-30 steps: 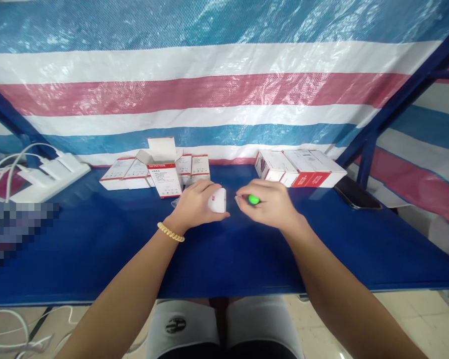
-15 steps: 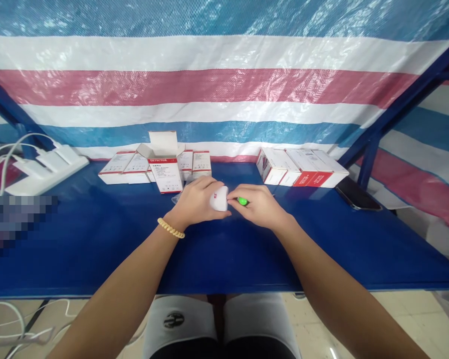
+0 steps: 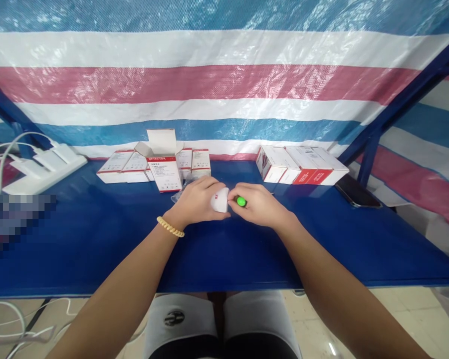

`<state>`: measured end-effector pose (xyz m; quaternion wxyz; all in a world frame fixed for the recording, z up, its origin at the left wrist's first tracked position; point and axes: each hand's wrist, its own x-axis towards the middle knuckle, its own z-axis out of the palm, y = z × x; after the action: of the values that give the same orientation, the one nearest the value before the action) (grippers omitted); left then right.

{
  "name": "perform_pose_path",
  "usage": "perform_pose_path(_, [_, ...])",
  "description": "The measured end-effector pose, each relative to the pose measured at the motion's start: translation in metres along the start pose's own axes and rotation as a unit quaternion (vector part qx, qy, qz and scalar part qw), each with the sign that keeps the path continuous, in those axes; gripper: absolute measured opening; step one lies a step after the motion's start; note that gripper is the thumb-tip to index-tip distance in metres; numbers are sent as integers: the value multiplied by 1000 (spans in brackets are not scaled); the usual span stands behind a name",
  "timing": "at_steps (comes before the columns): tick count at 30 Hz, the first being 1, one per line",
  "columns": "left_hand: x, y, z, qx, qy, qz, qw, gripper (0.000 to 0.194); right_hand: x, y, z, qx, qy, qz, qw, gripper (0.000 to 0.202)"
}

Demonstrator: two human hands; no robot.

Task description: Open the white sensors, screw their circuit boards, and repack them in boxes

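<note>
My left hand (image 3: pixel 197 200) is wrapped round a small white plastic device (image 3: pixel 220 200) with a red mark, held above the blue table. At the device's right edge, the pinched fingertips of my right hand (image 3: pixel 258 204) meet it. A tool with a bright green rounded handle end (image 3: pixel 241 201) pokes out of my right hand; its other end is hidden, so its kind does not show. Just behind my left hand stands an opened white and red carton (image 3: pixel 165 174) marked DETECTOR, flaps up. Clear plastic wrapping (image 3: pixel 175 196) lies beside that hand.
Closed white cartons (image 3: pixel 114 167) lie left at the back, and several white and red boxes (image 3: pixel 314 169) at the right. A black phone (image 3: pixel 357 192) is near the right frame post. A white power strip (image 3: pixel 45 172) with plugs sits at the left. Striped sheeting (image 3: pixel 209 82) hangs behind.
Both hands stay at almost the same place. The green handle end has turned slightly and shows rounder towards me. The whole view has shifted a little.
</note>
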<state>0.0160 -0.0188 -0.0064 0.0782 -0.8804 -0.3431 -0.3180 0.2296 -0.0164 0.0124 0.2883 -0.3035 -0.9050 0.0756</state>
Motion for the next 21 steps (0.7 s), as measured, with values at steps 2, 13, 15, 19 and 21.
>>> perform_pose_path(2, [0,0,-1,-7,-1,3,1000,55,0,0,-2,12,-3,-3,1000,10])
perform_pose_path(13, [1,1,-2,-20,-14,7,1000,55,0,-3,-5,26,-3,-15,1000,12])
perform_pose_path(15, [1,1,-2,-17,-14,9,1000,54,0,-3,-6,24,-4,-16,1000,13])
perform_pose_path(19, [0,-2,-2,-5,-16,-1,1000,61,-1,5,-9,6,26,13,1000,13])
perform_pose_path(21, [-1,-4,-3,6,-17,-15,1000,65,-1,14,-11,-38,39,68,996,16])
